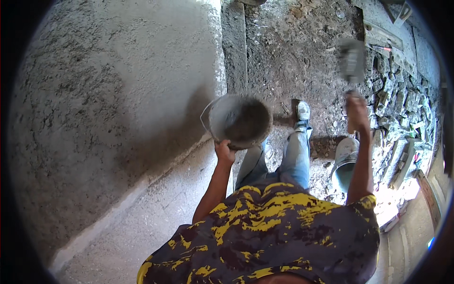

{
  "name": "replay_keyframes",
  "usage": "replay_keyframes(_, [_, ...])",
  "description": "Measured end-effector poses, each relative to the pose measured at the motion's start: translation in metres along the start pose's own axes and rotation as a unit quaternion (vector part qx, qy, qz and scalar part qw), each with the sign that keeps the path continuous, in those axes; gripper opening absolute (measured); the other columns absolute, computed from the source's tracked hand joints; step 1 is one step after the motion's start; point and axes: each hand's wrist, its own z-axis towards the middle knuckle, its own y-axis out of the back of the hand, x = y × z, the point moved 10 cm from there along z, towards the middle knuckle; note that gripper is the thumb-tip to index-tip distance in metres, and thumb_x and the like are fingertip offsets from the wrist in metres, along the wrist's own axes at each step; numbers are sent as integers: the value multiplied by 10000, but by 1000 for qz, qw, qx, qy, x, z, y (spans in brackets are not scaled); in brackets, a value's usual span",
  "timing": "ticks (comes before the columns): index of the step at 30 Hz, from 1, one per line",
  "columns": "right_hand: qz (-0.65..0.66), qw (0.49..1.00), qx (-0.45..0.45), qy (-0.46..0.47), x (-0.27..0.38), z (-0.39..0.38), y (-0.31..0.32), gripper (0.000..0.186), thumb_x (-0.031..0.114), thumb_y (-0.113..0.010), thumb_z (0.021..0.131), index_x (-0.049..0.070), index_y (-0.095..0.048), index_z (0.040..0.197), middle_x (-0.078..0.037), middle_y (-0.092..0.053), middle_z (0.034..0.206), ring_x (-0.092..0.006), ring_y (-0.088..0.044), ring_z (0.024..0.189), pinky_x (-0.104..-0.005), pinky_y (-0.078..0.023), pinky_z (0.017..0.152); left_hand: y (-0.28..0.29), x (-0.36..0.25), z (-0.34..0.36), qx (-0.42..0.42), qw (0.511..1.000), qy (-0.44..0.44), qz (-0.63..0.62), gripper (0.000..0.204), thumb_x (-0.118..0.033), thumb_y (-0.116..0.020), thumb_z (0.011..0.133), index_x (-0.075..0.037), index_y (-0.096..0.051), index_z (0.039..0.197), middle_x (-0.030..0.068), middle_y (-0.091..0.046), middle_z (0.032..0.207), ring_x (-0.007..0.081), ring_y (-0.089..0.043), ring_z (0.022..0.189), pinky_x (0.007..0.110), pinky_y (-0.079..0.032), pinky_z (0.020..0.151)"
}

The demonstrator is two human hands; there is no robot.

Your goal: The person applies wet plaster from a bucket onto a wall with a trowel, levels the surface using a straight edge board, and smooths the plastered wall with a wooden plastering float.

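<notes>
My left hand (225, 151) is closed on the near rim of a grey, mortar-stained bucket (241, 121). The bucket hangs beside the wall, its mouth turned up toward me and its wire handle bowed out on the left. Its inside is dark and grey; how much it holds is hard to tell. Out to the right, my right hand (357, 112) grips the handle of a trowel (352, 60). The broad grey blade points away from me, smeared by motion. A rough plastered wall (142, 71) fills the left side, with the bucket's shadow on it.
A second bucket (346, 158), pale outside, lies tilted on the ground below my right forearm. Broken bricks and rubble (402, 104) pile up along the right. Boards (383, 35) lean at the far right. Bare dirt floor (288, 52) stretches ahead of my feet.
</notes>
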Motion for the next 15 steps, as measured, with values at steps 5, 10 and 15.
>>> replay_keyframes(5, [-244, 876, -387, 154, -63, 30, 169, 325, 381, -583, 789, 57, -594, 805, -89, -554, 664, -191, -550, 611, -362, -435, 550, 90, 26, 33, -95, 990, 17, 101, 521, 46, -498, 663, -97, -431, 1160, 130, -510, 1091, 309, -510, 1013, 462, -455, 848])
replay_keyframes(10, [-640, 599, -480, 27, -200, 77, -166, 206, 258, -548, 784, 55, -584, 782, -101, -569, 693, -211, -576, 636, -345, -447, 546, 184, 41, 65, -142, 983, -11, 113, 639, 55, -512, 649, -112, -371, 1250, 103, -494, 1131, 275, -519, 994, 392, -484, 791])
replay_keyframes(15, [-163, 965, 203, 17, -193, -43, -643, 168, 180, -545, 775, 42, -551, 869, -161, -582, 751, -288, -585, 677, -352, -457, 572, 207, 61, 91, -158, 977, 59, 133, 632, 62, -492, 654, -88, -370, 1256, 83, -462, 1194, 257, -485, 1049, 353, -431, 858])
